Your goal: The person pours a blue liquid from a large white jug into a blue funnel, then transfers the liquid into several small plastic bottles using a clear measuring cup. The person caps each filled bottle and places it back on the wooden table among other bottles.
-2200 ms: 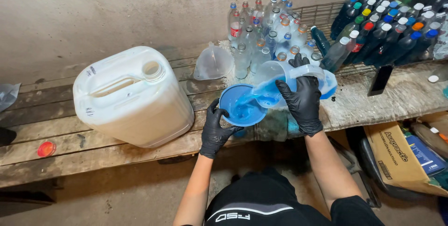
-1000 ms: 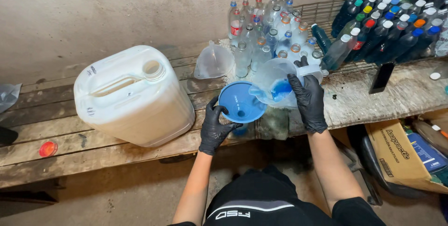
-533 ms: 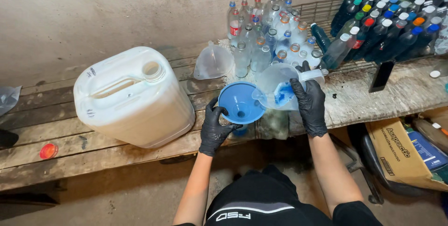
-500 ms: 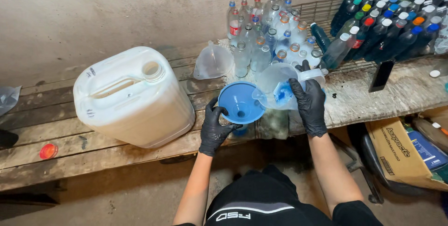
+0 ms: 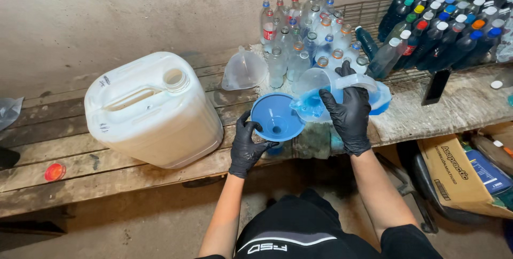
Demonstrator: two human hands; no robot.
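Note:
My left hand (image 5: 247,145), in a black glove, grips the near rim of a blue funnel (image 5: 276,117) that stands over a bottle mostly hidden beneath it at the bench edge. My right hand (image 5: 348,113), also gloved in black, holds a clear plastic jug (image 5: 326,90) by its handle. The jug is tipped to the left, with blue liquid inside, and its lip hangs over the funnel's right rim.
A large white jerrycan (image 5: 152,109) with an open neck lies on the wooden bench (image 5: 64,155). A clear funnel (image 5: 243,70), several empty clear bottles (image 5: 299,40) and capped dark bottles (image 5: 443,24) stand behind. A red cap (image 5: 54,172), a phone (image 5: 436,86) and a cardboard box (image 5: 467,176) are nearby.
The jug has come down and tipped further left, so its lip now rests over the funnel. My left hand keeps its hold on the funnel.

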